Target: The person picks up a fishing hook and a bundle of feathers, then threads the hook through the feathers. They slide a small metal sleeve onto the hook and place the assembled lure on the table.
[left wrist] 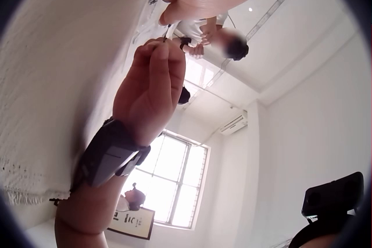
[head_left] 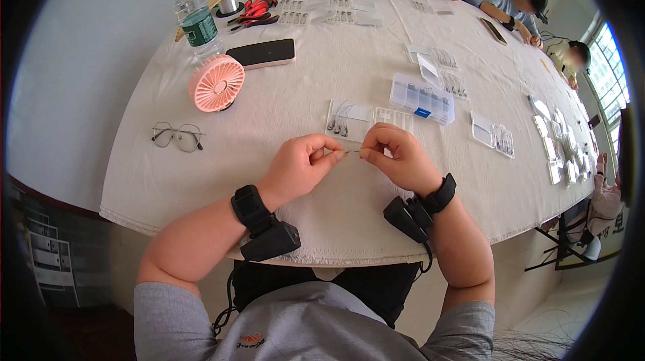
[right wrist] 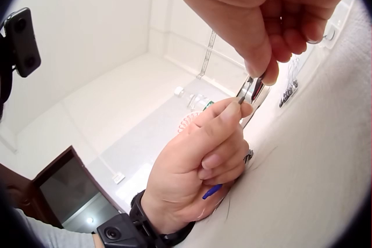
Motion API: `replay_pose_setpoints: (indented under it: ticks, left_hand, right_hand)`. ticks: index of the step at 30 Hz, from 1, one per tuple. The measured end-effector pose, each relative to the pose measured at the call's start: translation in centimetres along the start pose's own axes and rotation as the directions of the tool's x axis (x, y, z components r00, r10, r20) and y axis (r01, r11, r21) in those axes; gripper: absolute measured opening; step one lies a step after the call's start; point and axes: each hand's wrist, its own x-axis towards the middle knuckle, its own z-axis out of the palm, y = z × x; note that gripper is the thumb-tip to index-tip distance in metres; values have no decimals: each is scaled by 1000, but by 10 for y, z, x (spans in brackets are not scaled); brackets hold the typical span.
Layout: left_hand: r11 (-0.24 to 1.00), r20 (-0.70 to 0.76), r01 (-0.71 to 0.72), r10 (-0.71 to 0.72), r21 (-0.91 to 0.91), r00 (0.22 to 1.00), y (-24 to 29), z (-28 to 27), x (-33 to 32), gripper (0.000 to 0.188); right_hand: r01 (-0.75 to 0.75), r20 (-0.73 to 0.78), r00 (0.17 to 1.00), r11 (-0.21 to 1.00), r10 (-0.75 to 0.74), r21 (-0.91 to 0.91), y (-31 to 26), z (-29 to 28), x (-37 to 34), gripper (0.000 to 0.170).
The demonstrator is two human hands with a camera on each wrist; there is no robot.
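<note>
Both hands meet just above the tablecloth, in front of an open clear case [head_left: 347, 130] with several fishing-hook-like metal pieces in it. Between thumb and fingers, the left hand [head_left: 302, 167] pinches one end of a small thin dark piece [head_left: 352, 152]. The right hand [head_left: 405, 159] pinches at its other end, fingertips close to the left ones. In the right wrist view, the dark piece [right wrist: 242, 100] sticks out of the left fingertips; its exact kind cannot be told. A small blue tip [right wrist: 213, 191] shows beside the left palm in that view.
Beyond the hands stand a compartment box [head_left: 422, 98] and more clear cases [head_left: 492, 134]. At left are glasses [head_left: 177, 136], a pink fan [head_left: 217, 83], a phone [head_left: 262, 53], a bottle [head_left: 196, 18] and red-handled pliers [head_left: 255, 12]. Other people sit along the far side.
</note>
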Motion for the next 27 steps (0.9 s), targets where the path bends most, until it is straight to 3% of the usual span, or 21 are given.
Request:
replay_pose_setpoints:
  ticks: [4, 7, 10, 13, 16, 17, 19, 22, 27]
  left_hand:
    - [1000, 1, 16, -16, 0, 1000, 1, 0, 0, 14]
    - [993, -2, 31, -31, -116, 1000, -4, 1, 0, 21]
    - [924, -5, 58, -64, -378, 998, 4, 1, -3, 28]
    - [950, -15, 14, -20, -313, 1000, 2, -3, -4, 32]
    - [943, -150, -198, 162, -267, 975, -3, 2, -4, 31]
    - [952, -195, -302, 286, -54, 938, 0, 0, -5, 31]
    - [817, -203, -436, 533, 379, 822, 10, -5, -8, 33]
    - [692, -126, -465, 621, 553, 774, 24, 0, -14, 30]
    - [651, -11, -498, 613, 573, 790, 20, 1, -17, 16]
  right_hand:
    - [2, -5, 1000, 1000, -2, 8, 0, -1, 0, 5]
    - [-9, -10, 1000, 1000, 9, -1, -1, -3, 0, 5]
    - [-8, -44, 999, 1000, 8, -1, 1, -6, 0, 5]
    - [-25, -86, 996, 997, 19, -69, 1, -13, 0, 5]
    - [-22, -121, 993, 996, 11, -91, 0, -20, 0, 5]
    - [-15, -131, 991, 996, 4, -84, -1, -21, -1, 5]
    - [22, -46, 998, 988, -30, -155, -6, -25, -2, 5]
    - [70, 65, 996, 983, -60, -170, -21, -20, -3, 5]
    - [113, 150, 985, 982, -89, -154, -28, -7, -5, 5]
